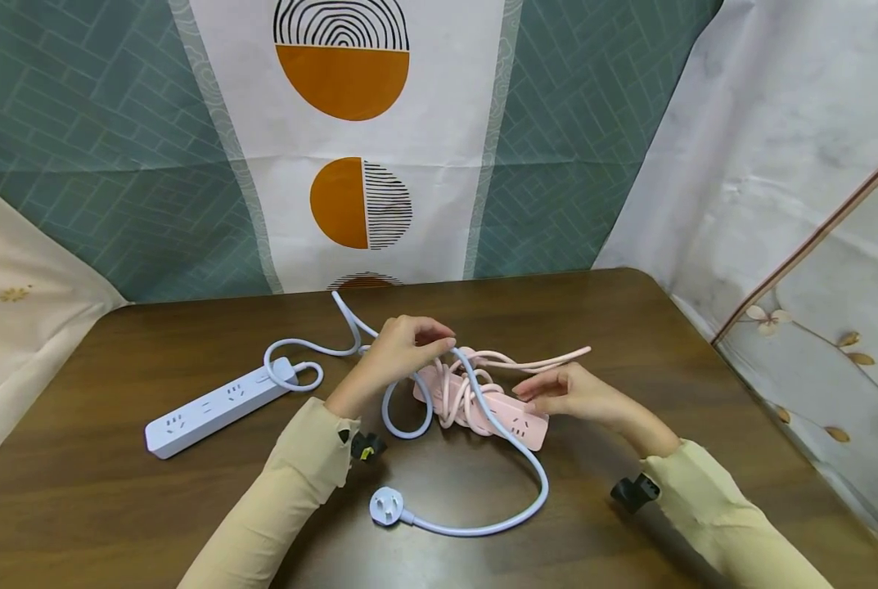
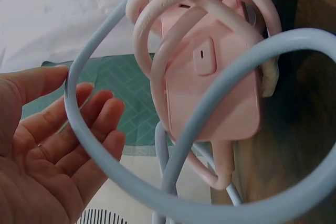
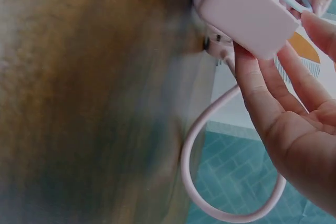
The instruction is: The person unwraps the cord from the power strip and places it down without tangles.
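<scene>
My left hand (image 1: 407,348) pinches a pale blue power cord (image 1: 538,474) between thumb and fingers above a pink power strip (image 1: 521,419). That cord crosses over the strip and curves toward me, ending in a round three-pin plug (image 1: 387,506) on the table. Several turns of pink cord (image 2: 173,45) are wound about the middle of the pink strip. With thumb on one side and fingers on the other, my right hand (image 1: 578,399) holds the strip's right end. In the right wrist view, the plain end face (image 3: 247,14) of the strip lies against my fingers.
A pale blue power strip (image 1: 218,409) lies at the left of the brown table (image 1: 114,523). Its cord loops (image 1: 407,433) toward the middle. Pink cord (image 1: 556,360) stretches right behind the pink strip. Patterned cloth (image 1: 571,164) hangs along the back.
</scene>
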Demonstrator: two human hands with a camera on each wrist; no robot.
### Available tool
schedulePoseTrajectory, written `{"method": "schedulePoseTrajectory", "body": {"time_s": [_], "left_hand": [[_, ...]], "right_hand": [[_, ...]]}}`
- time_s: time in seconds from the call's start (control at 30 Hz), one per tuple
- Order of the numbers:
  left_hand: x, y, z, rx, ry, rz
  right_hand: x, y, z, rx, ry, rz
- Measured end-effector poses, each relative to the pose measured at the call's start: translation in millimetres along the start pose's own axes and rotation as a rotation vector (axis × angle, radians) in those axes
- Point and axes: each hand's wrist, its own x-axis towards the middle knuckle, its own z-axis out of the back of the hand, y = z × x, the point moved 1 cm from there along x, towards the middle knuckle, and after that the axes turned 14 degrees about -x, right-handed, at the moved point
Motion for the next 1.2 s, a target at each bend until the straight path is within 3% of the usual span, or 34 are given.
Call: {"method": "schedulePoseTrajectory", "body": {"time_s": [0.2, 0.33, 0.47, 0.53, 0.73, 0.77, 0.97, 1.1, 1.2], "left_hand": [[1.3, -1.2, -3.3, -0.014, 0.046, -0.011], [-2.9, -0.1, 4.5, -0.077, 0.095, -0.002], [-7.4, 0.1, 13.0, -0.141, 0.123, 0.006], [-12.1, -10.5, 17.2, -0.162, 0.134, 0.020], [-14.4, -5.5, 22.6, -0.181, 0.147, 0.048], [-12.6, 0.2, 22.4, -0.183, 0.146, 0.052], [-9.0, 0.5, 21.6, -0.162, 0.106, 0.081], [-4.4, 1.4, 18.5, -0.083, 0.014, 0.044], [-1.3, 1.6, 15.2, -0.005, 0.001, -0.003]], "right_hand": [[1.2, -1, -6, 0.037, 0.062, -0.044], [4.0, 1, -7, 0.056, 0.075, -0.072], [5.4, -2, -4, 0.061, 0.030, -0.082], [5.9, -4, -1, 0.071, 0.000, -0.089], [6.3, -6, 11, 0.124, -0.071, -0.138], [5.8, -6, 14, 0.146, -0.086, -0.152], [3.7, -7, 26, 0.338, -0.185, -0.203], [-0.1, -9, 35, 0.448, -0.211, -0.207], [-4.5, -10, 40, 0.513, -0.196, -0.187]]}}
